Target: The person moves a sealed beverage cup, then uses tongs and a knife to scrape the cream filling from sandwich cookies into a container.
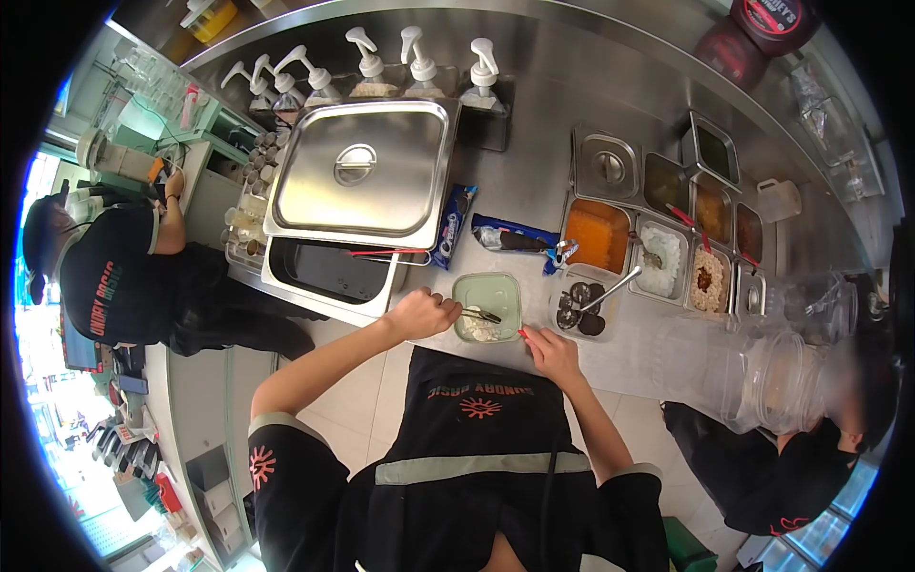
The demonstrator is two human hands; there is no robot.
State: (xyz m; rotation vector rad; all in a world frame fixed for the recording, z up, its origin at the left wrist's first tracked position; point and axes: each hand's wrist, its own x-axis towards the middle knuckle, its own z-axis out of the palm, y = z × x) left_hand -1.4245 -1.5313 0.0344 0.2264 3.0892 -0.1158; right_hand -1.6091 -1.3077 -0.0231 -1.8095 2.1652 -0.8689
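A pale green square container (514, 290) with white, lumpy contents stands near the counter's front edge. At its left side my left hand (424, 313) is closed on the handle of a metal spoon (484, 316), whose bowl is inside the container. My right hand (553, 354) is at the container's right corner, its fingers closed around something red (523, 334) that is too small to name. To the right, a clear tub holds dark round cookies (592, 325) and a metal utensil (624, 278). Blue snack packages (510, 235) lie behind the green container.
Left of the hands are a lidded steel pan (358, 170) and a dark tray (329, 271). Pump bottles (420, 69) line the back. Steel bins of orange (597, 234) and white food (660, 259) stand right, near stacked clear containers (762, 372). People (114, 272) are at both sides.
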